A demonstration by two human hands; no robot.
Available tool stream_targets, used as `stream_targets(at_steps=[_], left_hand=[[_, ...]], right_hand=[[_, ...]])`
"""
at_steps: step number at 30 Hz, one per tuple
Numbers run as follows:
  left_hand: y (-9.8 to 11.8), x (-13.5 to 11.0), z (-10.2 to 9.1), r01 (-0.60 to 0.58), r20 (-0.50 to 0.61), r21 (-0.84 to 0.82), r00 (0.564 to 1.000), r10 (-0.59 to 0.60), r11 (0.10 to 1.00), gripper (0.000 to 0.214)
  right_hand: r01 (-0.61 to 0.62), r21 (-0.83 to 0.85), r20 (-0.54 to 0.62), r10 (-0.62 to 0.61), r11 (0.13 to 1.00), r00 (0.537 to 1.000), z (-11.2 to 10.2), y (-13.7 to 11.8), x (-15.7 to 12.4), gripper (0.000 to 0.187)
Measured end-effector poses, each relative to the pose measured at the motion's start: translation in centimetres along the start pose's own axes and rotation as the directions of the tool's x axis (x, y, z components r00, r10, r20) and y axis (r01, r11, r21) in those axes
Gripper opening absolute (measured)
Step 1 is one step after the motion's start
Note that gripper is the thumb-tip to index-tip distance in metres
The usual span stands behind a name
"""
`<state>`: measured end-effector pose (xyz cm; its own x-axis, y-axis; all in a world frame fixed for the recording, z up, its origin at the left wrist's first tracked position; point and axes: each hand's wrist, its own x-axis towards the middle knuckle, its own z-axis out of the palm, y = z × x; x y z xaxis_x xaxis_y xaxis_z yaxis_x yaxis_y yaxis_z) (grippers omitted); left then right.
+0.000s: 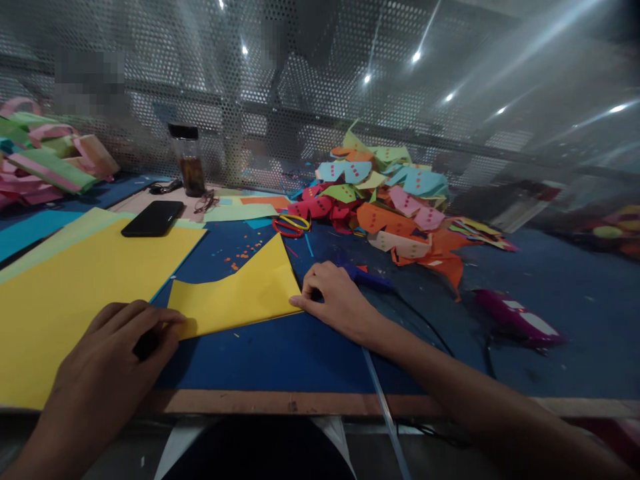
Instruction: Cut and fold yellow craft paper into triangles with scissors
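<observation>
A folded yellow paper sheet [240, 290] lies on the blue table top. My left hand [107, 367] has its fingers curled, pressing the sheet's left corner, with a small dark thing that I cannot name under the fingers. My right hand [335, 297] rests with curled fingers at the sheet's right corner, thumb on the fold edge. A blue tool [365, 277] lies just behind my right hand.
A large yellow sheet [65, 293] lies left, with a black phone [153, 218] on it. A heap of coloured paper shapes [395, 207] sits behind, scissors with red and yellow handles [291, 225] and a dark jar [189, 160] nearby. A purple object [517, 317] lies right. The wooden table edge [310, 402] runs in front.
</observation>
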<state>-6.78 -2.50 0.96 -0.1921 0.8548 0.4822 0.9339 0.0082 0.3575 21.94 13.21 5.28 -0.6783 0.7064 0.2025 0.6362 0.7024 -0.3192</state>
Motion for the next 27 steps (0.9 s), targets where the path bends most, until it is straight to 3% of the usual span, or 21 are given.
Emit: stream_targets(at_steps=[27], left_hand=[[0.52, 0.32, -0.25, 0.052, 0.02, -0.003, 0.998, -0.052, 0.999, 0.035]], right_hand=[[0.023, -0.043, 0.003, -0.023, 0.999, 1.0, 0.09, 0.05, -0.07, 0.029]])
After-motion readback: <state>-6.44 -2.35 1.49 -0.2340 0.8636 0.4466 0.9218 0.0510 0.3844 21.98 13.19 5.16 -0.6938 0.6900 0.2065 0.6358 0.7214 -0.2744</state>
